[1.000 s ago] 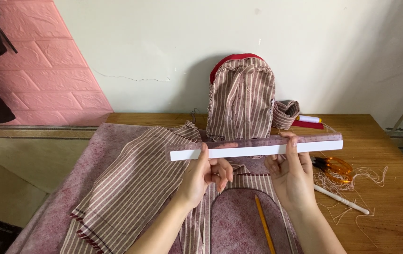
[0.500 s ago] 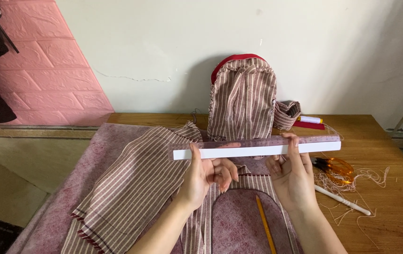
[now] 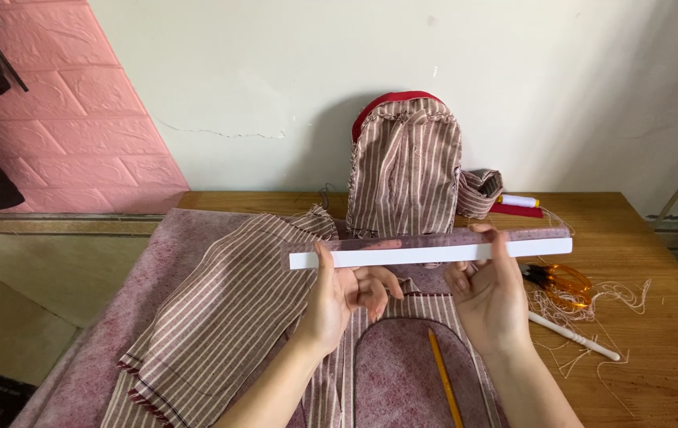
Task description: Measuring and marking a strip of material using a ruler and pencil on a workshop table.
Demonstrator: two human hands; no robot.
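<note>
A long ruler [image 3: 431, 248], clear along its upper band and white along its lower edge, is held level above the work, gripped near its 9 o'clock end by the left hand [image 3: 344, 297] and towards 3 o'clock by the right hand [image 3: 488, 293]; each hand is closed on it, thumb in front and fingers behind. It hangs clear of the striped fabric [image 3: 228, 309], which is spread over a mottled pink mat [image 3: 157, 261] on the wooden table [image 3: 656, 261]. A slip could be judged likely, since only fingertips bear on a smooth strip; the overhanging 3 o'clock end could tip down towards the orange scissors [image 3: 565, 281] and the loose threads [image 3: 616, 297]. If the ruler were set down askew to the stripes, a crooked line would result. The yellow pencil [image 3: 443, 376], lying at 6 o'clock between the forearms, could be knocked and rolled. The striped bag [image 3: 405, 166], propped against the wall at 12 o'clock, could be nudged over by a forward reach.
</note>
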